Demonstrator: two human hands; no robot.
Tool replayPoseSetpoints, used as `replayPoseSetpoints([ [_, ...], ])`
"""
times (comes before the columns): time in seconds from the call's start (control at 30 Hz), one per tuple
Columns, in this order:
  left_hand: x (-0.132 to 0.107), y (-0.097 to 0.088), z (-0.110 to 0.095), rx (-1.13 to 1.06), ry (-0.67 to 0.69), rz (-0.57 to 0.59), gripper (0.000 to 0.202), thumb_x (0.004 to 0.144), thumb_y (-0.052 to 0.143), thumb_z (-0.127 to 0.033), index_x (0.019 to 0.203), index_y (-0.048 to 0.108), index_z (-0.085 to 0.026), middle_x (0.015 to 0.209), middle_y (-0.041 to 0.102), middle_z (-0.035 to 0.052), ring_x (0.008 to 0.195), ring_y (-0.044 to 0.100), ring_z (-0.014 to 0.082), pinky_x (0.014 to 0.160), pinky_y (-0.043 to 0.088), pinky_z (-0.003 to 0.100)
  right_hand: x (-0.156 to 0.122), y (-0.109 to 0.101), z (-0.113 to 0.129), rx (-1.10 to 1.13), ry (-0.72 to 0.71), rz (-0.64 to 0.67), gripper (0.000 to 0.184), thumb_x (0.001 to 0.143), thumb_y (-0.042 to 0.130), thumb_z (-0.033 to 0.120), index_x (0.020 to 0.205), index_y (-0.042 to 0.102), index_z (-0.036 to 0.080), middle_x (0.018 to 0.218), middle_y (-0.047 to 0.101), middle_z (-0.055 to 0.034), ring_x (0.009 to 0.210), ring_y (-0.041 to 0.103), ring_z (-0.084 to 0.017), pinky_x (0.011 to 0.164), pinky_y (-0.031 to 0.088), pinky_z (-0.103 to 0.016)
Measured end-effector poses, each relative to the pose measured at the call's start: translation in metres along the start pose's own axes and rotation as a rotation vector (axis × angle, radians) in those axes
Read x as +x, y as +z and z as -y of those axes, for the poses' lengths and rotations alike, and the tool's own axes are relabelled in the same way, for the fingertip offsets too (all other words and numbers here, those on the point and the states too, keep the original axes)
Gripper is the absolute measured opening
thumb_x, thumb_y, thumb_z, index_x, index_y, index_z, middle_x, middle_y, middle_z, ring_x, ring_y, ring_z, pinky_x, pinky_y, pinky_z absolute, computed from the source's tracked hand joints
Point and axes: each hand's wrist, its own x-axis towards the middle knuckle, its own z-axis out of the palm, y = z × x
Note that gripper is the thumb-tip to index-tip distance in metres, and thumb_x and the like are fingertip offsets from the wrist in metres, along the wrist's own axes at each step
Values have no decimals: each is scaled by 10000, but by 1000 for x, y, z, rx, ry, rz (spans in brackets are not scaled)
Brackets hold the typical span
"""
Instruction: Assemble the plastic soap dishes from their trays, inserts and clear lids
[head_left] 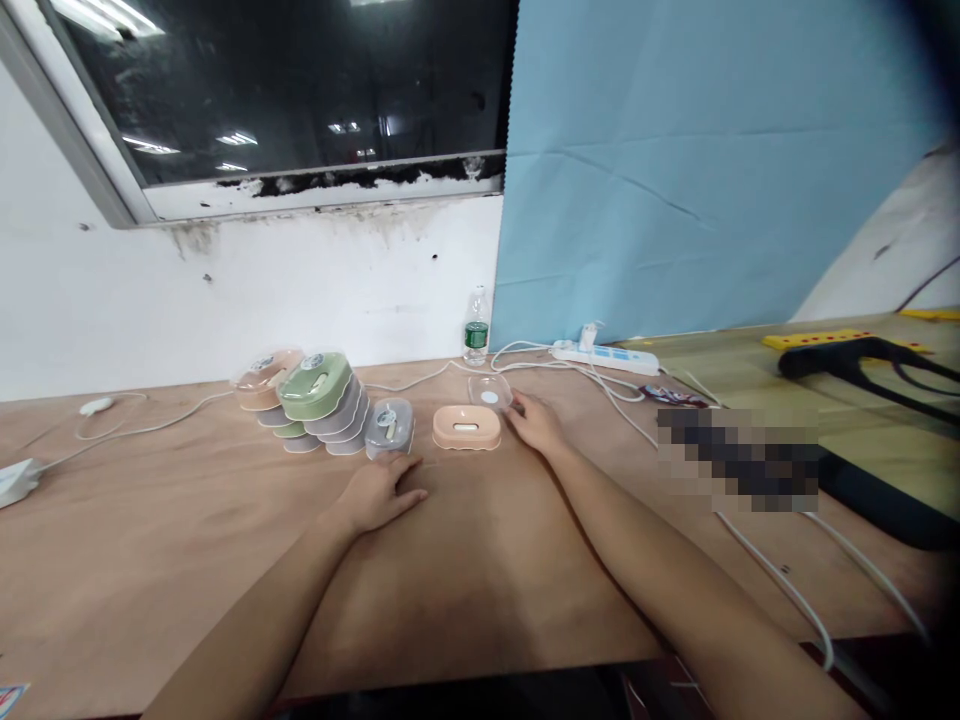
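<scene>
A small peach plastic box (466, 430) with a pale bar across its middle sits without a cover between my hands. Just behind it is a clear plastic lid (489, 393) with a round white spot. The fingertips of my right hand (536, 425) are pinched at the lid's right edge. My left hand (382, 490) rests on the table, thumb and fingers apart, with nothing in it. Its fingertips lie by the front of a grey box (390, 428) under a clear cover. Left of that, covered boxes are stacked, with a green box (319, 385) and a peach box (264, 375) on top.
A water bottle (476, 328) stands against the wall. A white power strip (607, 357) and several cables lie at the back right. On the right are a blurred-out dark patch (739, 460) and a black frame-like object (870, 360). The brown tabletop (465, 580) ends near me.
</scene>
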Motion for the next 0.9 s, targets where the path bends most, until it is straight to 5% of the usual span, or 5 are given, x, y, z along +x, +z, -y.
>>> replayPoseSetpoints([
  [0.27,-1,0,-1,14,-15,5,516,847,539,-490,1279,519,-209,1186,617,100,1065,583,272,905,475,403,-3,1,8,-91,-150,81,402,911,446,300,1289,561,225,1315,574,-89,1190,506,-282,994,362,-422],
  [0.63,-1,1,-4,18,-31,-6,488,851,545,-470,1274,516,-229,1193,610,80,1084,568,256,914,471,382,26,11,15,-67,-278,151,403,918,464,353,1263,582,180,1185,653,-108,1074,582,-250,950,395,-350],
  [0.9,7,6,-10,3,-15,16,462,854,554,-424,1281,513,-253,1238,588,67,1108,545,249,939,460,401,6,-9,19,230,-390,5,491,928,443,386,1378,451,188,1204,631,-98,1118,551,-238,986,400,-389],
])
